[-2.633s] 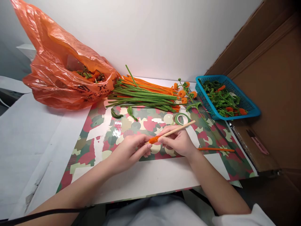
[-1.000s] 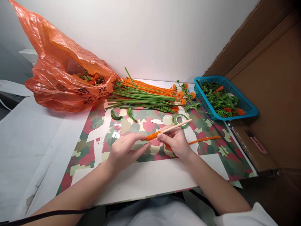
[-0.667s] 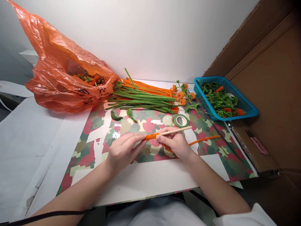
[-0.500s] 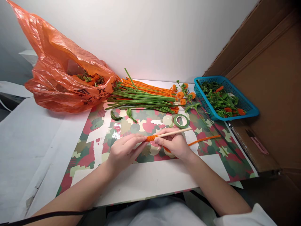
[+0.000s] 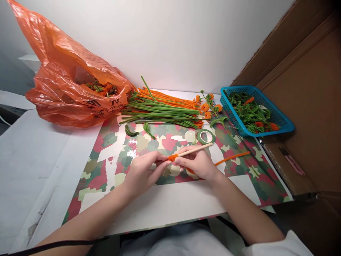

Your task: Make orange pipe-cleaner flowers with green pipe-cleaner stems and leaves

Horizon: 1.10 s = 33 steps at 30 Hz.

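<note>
An orange fuzzy stem (image 5: 172, 157) is coiled around the left end of a pale wooden stick (image 5: 195, 149). My left hand (image 5: 145, 170) pinches the left end of the coil between thumb and fingers. My right hand (image 5: 198, 163) grips the stick and the coil's right end, the stick pointing up and right out of the hand. A straight orange length (image 5: 232, 157) sticks out beyond the right hand over the patterned mat (image 5: 106, 142).
Behind the hands lie green stems (image 5: 165, 112), orange stems (image 5: 165, 97), green tape (image 5: 205, 137) and orange flowers (image 5: 205, 107). An orange bag (image 5: 77, 96) stands at the left, a blue basket (image 5: 277, 134) at the right. A pink-handled tool (image 5: 295, 165) lies on cardboard.
My left hand's fingers have bent from stretched to a pinch on the coil's left end. The stick has tilted slightly, its free end now a little further left and higher.
</note>
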Available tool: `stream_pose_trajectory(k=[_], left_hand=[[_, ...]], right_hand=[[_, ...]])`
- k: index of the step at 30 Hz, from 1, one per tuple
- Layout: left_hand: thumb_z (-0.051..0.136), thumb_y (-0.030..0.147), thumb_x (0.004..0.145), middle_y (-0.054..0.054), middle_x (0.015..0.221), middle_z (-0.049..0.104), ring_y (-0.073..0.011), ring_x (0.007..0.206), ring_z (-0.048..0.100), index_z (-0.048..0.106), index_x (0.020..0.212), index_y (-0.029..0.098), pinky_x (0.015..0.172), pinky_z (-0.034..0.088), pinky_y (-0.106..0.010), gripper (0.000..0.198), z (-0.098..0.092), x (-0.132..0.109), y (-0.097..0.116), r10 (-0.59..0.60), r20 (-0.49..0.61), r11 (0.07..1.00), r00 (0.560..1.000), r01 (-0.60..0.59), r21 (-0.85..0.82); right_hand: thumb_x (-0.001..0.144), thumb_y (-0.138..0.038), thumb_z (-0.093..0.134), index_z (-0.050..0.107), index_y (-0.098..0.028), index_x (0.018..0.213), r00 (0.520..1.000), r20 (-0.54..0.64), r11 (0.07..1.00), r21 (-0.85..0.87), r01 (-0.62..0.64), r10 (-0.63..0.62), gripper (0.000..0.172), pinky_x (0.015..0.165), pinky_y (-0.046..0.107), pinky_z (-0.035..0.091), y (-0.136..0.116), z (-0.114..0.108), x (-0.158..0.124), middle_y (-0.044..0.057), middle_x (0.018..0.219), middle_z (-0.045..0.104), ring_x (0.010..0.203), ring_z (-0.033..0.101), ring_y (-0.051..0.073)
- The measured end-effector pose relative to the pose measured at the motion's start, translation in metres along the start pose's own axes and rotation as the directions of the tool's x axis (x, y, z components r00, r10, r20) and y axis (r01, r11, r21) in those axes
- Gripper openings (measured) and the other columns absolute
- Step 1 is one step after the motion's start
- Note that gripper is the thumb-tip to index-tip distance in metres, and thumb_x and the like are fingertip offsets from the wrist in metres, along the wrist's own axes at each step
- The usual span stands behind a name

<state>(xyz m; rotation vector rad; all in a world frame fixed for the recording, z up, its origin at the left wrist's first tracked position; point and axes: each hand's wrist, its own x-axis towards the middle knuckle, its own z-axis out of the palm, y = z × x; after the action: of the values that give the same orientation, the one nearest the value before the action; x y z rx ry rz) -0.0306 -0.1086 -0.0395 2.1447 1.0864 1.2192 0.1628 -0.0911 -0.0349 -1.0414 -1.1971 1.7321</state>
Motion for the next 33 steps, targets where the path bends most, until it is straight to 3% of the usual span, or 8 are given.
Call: stream_pose_trajectory(k=[3, 7, 10, 13, 17, 20, 27, 33], left_hand=[[0.061, 0.018, 0.088, 0.004, 0.058, 0.063, -0.0086, 0.048, 0.059, 0.059, 0.078, 0.018, 0.043, 0.044, -0.017, 0.010, -0.004, 0.002, 0.003, -0.238, 0.133, 0.943, 0.962, 0.262, -0.207], [0.060, 0.030, 0.088, 0.002, 0.060, 0.064, -0.0091, 0.046, 0.059, 0.056, 0.076, 0.017, 0.038, 0.040, -0.017, 0.018, -0.006, 0.006, 0.007, -0.459, 0.398, 0.676, 0.794, 0.603, -0.422], [0.064, 0.038, 0.085, 0.002, 0.060, 0.064, -0.0079, 0.044, 0.056, 0.055, 0.077, 0.016, 0.039, 0.038, -0.016, 0.025, -0.006, 0.009, 0.007, -0.504, 0.521, 0.527, 0.688, 0.724, -0.446], [0.068, 0.043, 0.081, 0.002, 0.060, 0.064, -0.0077, 0.044, 0.055, 0.055, 0.077, 0.016, 0.041, 0.037, -0.017, 0.031, -0.006, 0.011, 0.007, -0.530, 0.545, 0.468, 0.649, 0.760, -0.451], [0.067, 0.047, 0.082, 0.003, 0.058, 0.061, -0.0067, 0.041, 0.052, 0.054, 0.075, 0.015, 0.039, 0.031, -0.017, 0.035, -0.006, 0.010, 0.008, -0.506, 0.578, 0.428, 0.640, 0.769, -0.476], [0.066, 0.047, 0.084, 0.006, 0.053, 0.053, -0.0033, 0.036, 0.044, 0.050, 0.070, 0.016, 0.038, 0.030, -0.015, 0.038, -0.007, 0.010, 0.005, -0.425, 0.676, 0.332, 0.602, 0.799, -0.502], [0.067, 0.047, 0.084, 0.011, 0.045, 0.038, -0.0006, 0.029, 0.023, 0.050, 0.071, 0.016, 0.031, 0.018, -0.014, 0.037, -0.015, 0.013, -0.009, -0.213, 0.901, 0.070, 0.378, 0.926, -0.372], [0.066, 0.056, 0.081, 0.013, 0.041, 0.029, -0.0022, 0.028, 0.018, 0.057, 0.075, 0.014, 0.029, 0.016, -0.016, 0.043, -0.017, 0.014, -0.012, -0.143, 0.941, 0.089, 0.307, 0.951, -0.296]], right_hand=[[0.064, -0.029, 0.084, 0.074, -0.015, 0.076, 1.000, -0.004, 0.998, -0.060, 0.008, -0.008, 0.021, 0.048, 0.021, 0.051, -0.007, -0.005, -0.001, 0.000, 0.061, 0.067, 0.052, 0.059, 0.009], [0.067, -0.025, 0.082, 0.076, -0.016, 0.075, 0.997, 0.019, 0.984, -0.163, 0.077, -0.075, 0.013, 0.044, 0.021, 0.046, -0.014, -0.011, -0.004, 0.000, 0.065, 0.065, 0.049, 0.055, 0.008], [0.067, -0.025, 0.083, 0.078, -0.018, 0.078, 0.992, 0.013, 0.965, -0.229, 0.127, -0.127, 0.014, 0.041, 0.021, 0.044, -0.017, -0.014, -0.006, 0.000, 0.066, 0.065, 0.050, 0.056, 0.009], [0.066, -0.025, 0.083, 0.077, -0.019, 0.078, 0.991, -0.006, 0.969, -0.214, 0.127, -0.132, 0.014, 0.041, 0.021, 0.044, -0.016, -0.013, -0.006, 0.000, 0.065, 0.065, 0.051, 0.056, 0.010], [0.068, -0.031, 0.082, 0.077, -0.019, 0.082, 0.995, 0.047, 0.987, -0.127, 0.093, -0.088, 0.019, 0.042, 0.022, 0.046, -0.010, -0.008, -0.004, -0.001, 0.064, 0.066, 0.049, 0.056, 0.009], [0.070, -0.029, 0.081, 0.077, -0.019, 0.081, 0.962, 0.134, 0.941, -0.213, 0.262, -0.237, 0.015, 0.050, 0.025, 0.049, -0.010, -0.009, -0.003, 0.002, 0.066, 0.070, 0.055, 0.060, 0.012], [0.079, -0.029, 0.076, 0.077, -0.021, 0.087, 0.862, 0.316, 0.804, -0.335, 0.492, -0.396, 0.011, 0.063, 0.029, 0.053, -0.013, -0.016, -0.007, 0.005, 0.074, 0.074, 0.069, 0.066, 0.017], [0.081, -0.029, 0.073, 0.075, -0.020, 0.085, 0.831, 0.385, 0.790, -0.313, 0.528, -0.403, 0.010, 0.064, 0.029, 0.053, -0.015, -0.015, -0.008, 0.006, 0.075, 0.074, 0.070, 0.066, 0.017]])
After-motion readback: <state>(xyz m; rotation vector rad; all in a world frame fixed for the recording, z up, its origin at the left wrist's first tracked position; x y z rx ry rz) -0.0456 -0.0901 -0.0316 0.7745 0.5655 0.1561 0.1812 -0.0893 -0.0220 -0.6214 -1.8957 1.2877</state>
